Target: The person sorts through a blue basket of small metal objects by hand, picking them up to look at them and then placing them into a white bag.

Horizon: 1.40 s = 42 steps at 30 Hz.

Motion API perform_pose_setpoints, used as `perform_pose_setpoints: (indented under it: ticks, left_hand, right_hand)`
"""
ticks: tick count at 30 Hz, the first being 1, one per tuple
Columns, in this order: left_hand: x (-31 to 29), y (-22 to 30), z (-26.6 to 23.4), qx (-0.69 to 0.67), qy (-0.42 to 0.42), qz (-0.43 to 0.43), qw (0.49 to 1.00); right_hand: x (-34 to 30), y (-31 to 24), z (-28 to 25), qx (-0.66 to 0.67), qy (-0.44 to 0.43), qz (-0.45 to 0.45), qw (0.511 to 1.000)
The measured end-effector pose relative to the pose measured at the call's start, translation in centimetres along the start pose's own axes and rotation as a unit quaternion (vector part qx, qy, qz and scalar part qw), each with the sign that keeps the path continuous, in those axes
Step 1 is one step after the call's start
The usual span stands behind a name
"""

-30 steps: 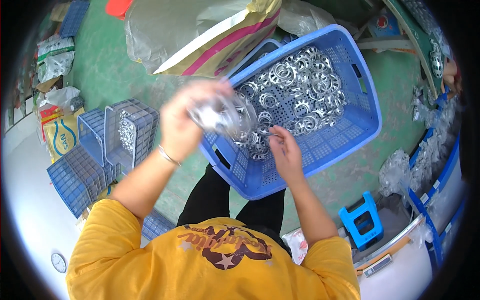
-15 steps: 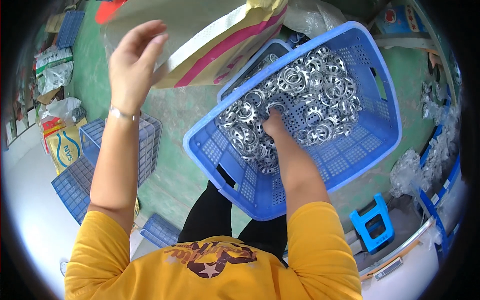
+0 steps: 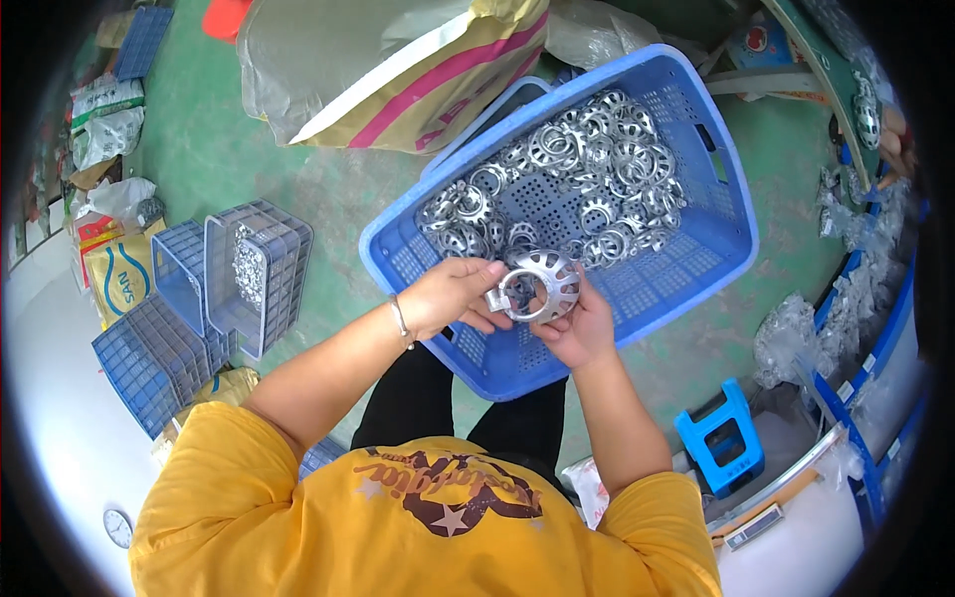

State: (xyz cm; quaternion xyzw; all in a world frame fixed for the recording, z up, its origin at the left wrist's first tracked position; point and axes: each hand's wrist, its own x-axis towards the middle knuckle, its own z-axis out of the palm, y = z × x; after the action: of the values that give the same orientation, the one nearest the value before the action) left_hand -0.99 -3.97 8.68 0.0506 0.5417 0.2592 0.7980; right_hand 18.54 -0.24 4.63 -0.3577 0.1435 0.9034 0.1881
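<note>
A large blue plastic basket (image 3: 716,179) stands on the green floor in front of me, holding several shiny metal rings (image 3: 587,169) with notched rims. Both hands meet over its near corner. My right hand (image 3: 582,328) cups a stack of metal rings (image 3: 537,284) from below. My left hand (image 3: 453,297) grips the same stack at its left edge, fingers closed on it.
Grey-blue wire-mesh crates (image 3: 254,269), one holding metal parts, stand at my left with more stacked crates (image 3: 149,358). A big clear and striped sack (image 3: 398,70) lies behind the basket. A small blue stool (image 3: 724,438) and a bench edge with bagged parts (image 3: 846,298) are at right.
My left hand came down from the raised position at the upper left to the basket's near corner. My right hand lifted out of the pile with rings, and both hands now hold them.
</note>
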Motion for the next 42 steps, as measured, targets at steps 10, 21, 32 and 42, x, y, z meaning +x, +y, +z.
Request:
perform_pose_setpoints:
  ticks: [10, 21, 32, 42]
  left_hand:
    - [-1.1, 0.8, 3.5, -0.034, -0.073, 0.001, 0.997]
    - [-1.2, -0.8, 3.6, -0.102, -0.005, 0.181, 0.978]
    - [-3.8, 4.7, 1.8, 0.422, 0.187, 0.504, 0.730]
    - [0.6, 17.4, -15.3, 0.503, 0.475, 0.359, 0.626]
  right_hand:
    - [-4.5, -0.9, 1.2, -0.100, 0.016, -0.117, 0.988]
    - [-6.3, -1.9, 1.8, -0.539, -0.085, -0.324, 0.773]
    - [-3.5, 0.6, 1.9, -0.420, -0.037, -0.375, 0.826]
    - [2.5, -0.3, -7.6, -0.535, 0.201, -0.203, 0.795]
